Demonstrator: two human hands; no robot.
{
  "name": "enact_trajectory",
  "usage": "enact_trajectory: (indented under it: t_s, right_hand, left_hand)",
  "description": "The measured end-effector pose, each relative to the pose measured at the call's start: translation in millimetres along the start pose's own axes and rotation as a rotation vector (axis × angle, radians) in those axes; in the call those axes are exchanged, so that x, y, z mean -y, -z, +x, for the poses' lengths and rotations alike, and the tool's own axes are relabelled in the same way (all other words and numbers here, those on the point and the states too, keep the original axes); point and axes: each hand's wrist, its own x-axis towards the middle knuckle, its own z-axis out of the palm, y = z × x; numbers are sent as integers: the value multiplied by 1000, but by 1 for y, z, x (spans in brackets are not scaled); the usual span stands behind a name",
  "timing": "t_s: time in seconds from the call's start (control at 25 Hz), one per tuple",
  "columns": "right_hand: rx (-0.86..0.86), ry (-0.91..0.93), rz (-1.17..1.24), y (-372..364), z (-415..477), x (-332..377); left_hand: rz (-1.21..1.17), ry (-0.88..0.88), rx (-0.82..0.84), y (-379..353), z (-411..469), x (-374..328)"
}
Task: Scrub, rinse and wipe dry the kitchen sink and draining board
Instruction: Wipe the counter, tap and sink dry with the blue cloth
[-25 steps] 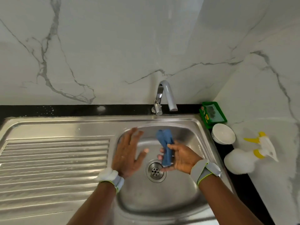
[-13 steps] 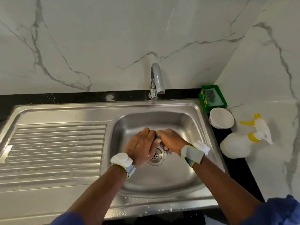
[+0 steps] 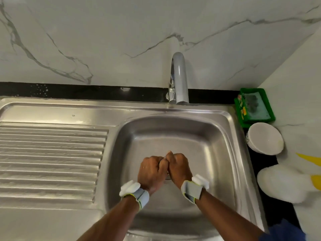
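Note:
The steel sink basin (image 3: 205, 141) lies at centre right, with the ribbed draining board (image 3: 52, 153) to its left. Both my fists are pressed together over the drain (image 3: 168, 178), which they mostly cover. My left hand (image 3: 152, 171) and my right hand (image 3: 179, 166) are tightly curled, knuckles up, squeezing the blue cloth between them. The cloth is hidden inside the fists. The tap (image 3: 179, 79) stands behind the basin, and no water is seen running from it.
A green soap tray (image 3: 253, 108) with a scouring pad sits at the basin's back right corner. A white bowl (image 3: 264, 138) and a white spray bottle (image 3: 284, 183) with a yellow trigger stand on the counter to the right. Marble wall rises behind.
My right hand held the blue cloth up with my left hand open beside it. Both hands then closed on the cloth and now squeeze it low over the drain.

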Motion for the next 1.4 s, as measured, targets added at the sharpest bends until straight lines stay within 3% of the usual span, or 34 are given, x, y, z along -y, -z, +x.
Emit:
enact_trajectory:
  t_s: [0.28,0.36,0.44,0.52,0.68,0.76,0.84,0.96,1.04,1.12,1.2,1.28,1.4]
  right_hand:
    - [5,214,-292,-28,43,-49]
    - [15,197,-341,-22,46,-49]
    - [27,69,-357,-15,44,-45]
    - [61,-176,-321,-11,40,-37]
    - [273,-633,205,1,16,-11]
    - [355,-730,393,11,0,3]
    - [477,-735,384,23,-13,18]
    - [512,-598,256,34,-36,40]
    - [278,-267,127,33,-46,50]
    - [-8,61,63,32,-49,56]
    - [-126,260,109,32,-44,60]
    - [-203,375,140,29,-36,61]
    - [-292,492,84,20,-19,60]
  left_hand:
    - [-665,870,-93,-58,12,12]
    - [-700,954,13,-56,21,8]
    - [-303,766,174,-52,22,13]
    - [43,436,229,-45,15,21]
    - [114,-33,151,-24,-10,22]
    - [217,-216,154,-10,-22,20]
    - [323,-359,152,7,-25,11]
    - [528,-564,45,41,-13,-7]
    - [539,-574,-20,58,-10,-25]
    - [272,-414,-40,60,-15,-47]
    - [-175,-157,-50,51,-17,-60]
    - [-493,57,-101,41,-14,-68]
    - [-768,338,-171,25,-2,-75]
